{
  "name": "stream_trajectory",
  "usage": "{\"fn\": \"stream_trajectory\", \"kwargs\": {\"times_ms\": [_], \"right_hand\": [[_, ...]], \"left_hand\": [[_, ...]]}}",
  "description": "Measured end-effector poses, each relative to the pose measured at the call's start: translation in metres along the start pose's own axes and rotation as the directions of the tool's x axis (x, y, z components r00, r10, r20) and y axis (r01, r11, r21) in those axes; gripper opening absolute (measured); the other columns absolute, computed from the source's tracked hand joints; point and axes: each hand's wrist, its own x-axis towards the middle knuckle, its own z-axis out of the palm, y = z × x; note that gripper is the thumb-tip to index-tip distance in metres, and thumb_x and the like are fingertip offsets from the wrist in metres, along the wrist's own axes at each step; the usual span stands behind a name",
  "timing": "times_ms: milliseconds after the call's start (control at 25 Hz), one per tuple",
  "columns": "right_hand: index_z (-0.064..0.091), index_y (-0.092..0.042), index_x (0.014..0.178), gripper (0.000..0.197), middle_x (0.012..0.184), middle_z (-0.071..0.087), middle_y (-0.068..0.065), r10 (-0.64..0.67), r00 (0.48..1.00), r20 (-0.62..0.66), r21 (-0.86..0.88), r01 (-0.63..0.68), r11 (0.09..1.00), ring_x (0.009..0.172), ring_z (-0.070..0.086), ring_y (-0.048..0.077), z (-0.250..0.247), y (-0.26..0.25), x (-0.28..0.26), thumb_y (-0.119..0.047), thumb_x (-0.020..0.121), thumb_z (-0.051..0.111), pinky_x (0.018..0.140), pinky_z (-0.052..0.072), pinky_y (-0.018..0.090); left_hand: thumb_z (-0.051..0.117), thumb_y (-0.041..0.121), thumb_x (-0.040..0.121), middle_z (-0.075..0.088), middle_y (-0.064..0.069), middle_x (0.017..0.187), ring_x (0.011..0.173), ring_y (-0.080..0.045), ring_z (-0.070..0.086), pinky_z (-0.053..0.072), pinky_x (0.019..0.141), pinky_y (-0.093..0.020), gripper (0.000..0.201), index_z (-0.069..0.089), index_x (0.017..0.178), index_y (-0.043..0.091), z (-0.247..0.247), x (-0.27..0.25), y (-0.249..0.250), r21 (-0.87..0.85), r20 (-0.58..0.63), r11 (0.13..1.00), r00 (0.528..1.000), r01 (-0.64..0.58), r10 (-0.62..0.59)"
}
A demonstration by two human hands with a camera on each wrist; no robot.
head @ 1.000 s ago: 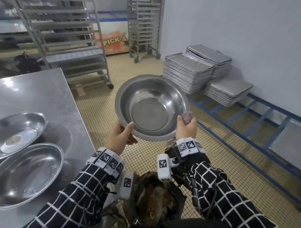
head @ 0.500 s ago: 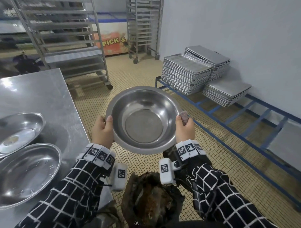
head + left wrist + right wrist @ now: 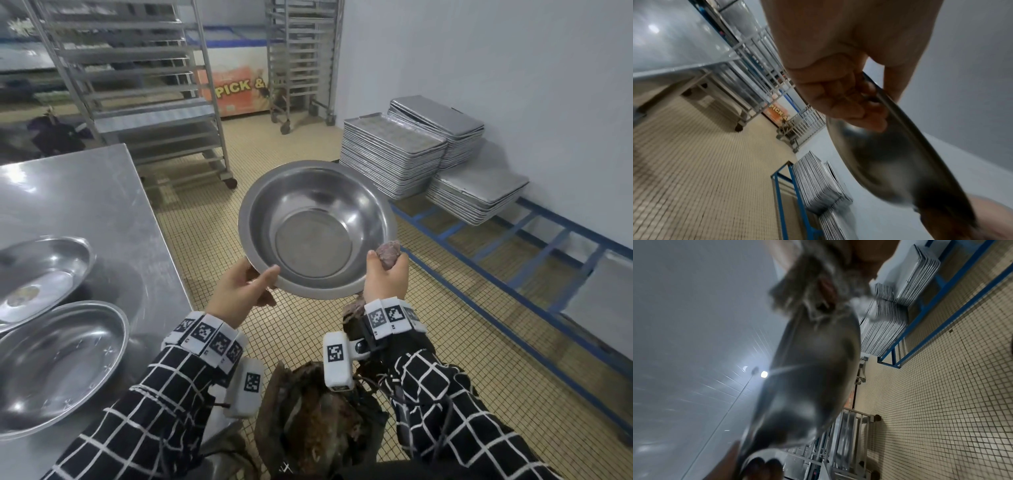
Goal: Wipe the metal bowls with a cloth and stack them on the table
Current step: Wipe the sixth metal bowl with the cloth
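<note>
I hold a round metal bowl [image 3: 317, 228] in the air over the tiled floor, its inside tilted toward me. My left hand [image 3: 239, 289] grips the near-left rim, thumb inside and fingers [image 3: 851, 104] curled under the bowl [image 3: 894, 162]. My right hand [image 3: 385, 275] grips the near-right rim together with a bunched grey-pink cloth [image 3: 388, 253]. In the right wrist view the cloth [image 3: 813, 283] lies blurred against the bowl's underside [image 3: 807, 369]. Two more metal bowls [image 3: 39, 270] [image 3: 54, 363] lie on the steel table [image 3: 102, 205] at the left.
Stacks of metal trays [image 3: 394, 154] sit on a blue frame [image 3: 513, 240] along the right wall. Wheeled tray racks [image 3: 144, 85] stand behind the table. A brown bag [image 3: 318, 421] hangs below my arms. Tiled floor lies between table and trays.
The bowl has shifted slightly up and to the right. My left hand moved along the rim from the left side to the near-left edge, thumb now over the rim.
</note>
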Motion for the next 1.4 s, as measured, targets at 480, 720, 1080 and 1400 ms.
{"fn": "stream_trajectory", "kwargs": {"times_ms": [480,720,1080,1400], "right_hand": [[0.057,-0.012,0.105,0.023,0.094,0.062,0.003,-0.021,0.974,0.226,-0.212,0.070,0.975,0.086,0.061,0.021,-0.017,0.000,0.011,-0.031,0.093,0.057,0.063,0.044,0.023],[0.046,-0.017,0.105,0.018,0.086,0.054,-0.010,-0.004,1.000,0.003,-0.036,0.004,0.999,0.071,0.053,-0.002,0.004,0.001,-0.004,-0.029,0.095,0.054,0.053,0.034,0.010],[0.049,-0.012,0.118,0.028,0.104,0.057,-0.005,-0.009,0.995,0.095,-0.109,0.020,0.994,0.090,0.058,0.011,-0.020,-0.006,0.004,-0.021,0.092,0.058,0.084,0.048,0.030],[0.057,-0.015,0.104,0.020,0.097,0.062,0.003,-0.028,0.956,0.292,-0.256,0.106,0.961,0.086,0.061,0.018,-0.030,-0.020,0.011,-0.030,0.090,0.060,0.068,0.047,0.027]], "left_hand": [[0.050,0.025,0.096,0.064,-0.007,0.077,0.062,-0.023,0.063,0.052,0.052,-0.033,0.011,0.050,0.086,0.020,-0.034,0.014,0.004,0.125,-0.254,0.991,0.967,0.048,-0.015],[0.046,0.016,0.098,0.066,-0.012,0.098,0.084,-0.025,0.071,0.058,0.073,-0.040,0.006,0.045,0.103,0.014,0.017,0.002,0.008,-0.278,-0.118,0.960,0.991,0.026,-0.062],[0.055,0.027,0.091,0.067,-0.006,0.086,0.069,-0.018,0.068,0.058,0.068,-0.033,0.014,0.059,0.101,0.017,-0.006,0.002,0.006,-0.034,0.022,0.997,0.998,0.064,-0.063],[0.054,0.021,0.095,0.067,-0.005,0.074,0.053,-0.014,0.066,0.050,0.044,-0.022,0.003,0.051,0.094,0.019,-0.044,0.012,0.021,0.061,-0.183,0.998,0.983,0.001,0.010]]}}
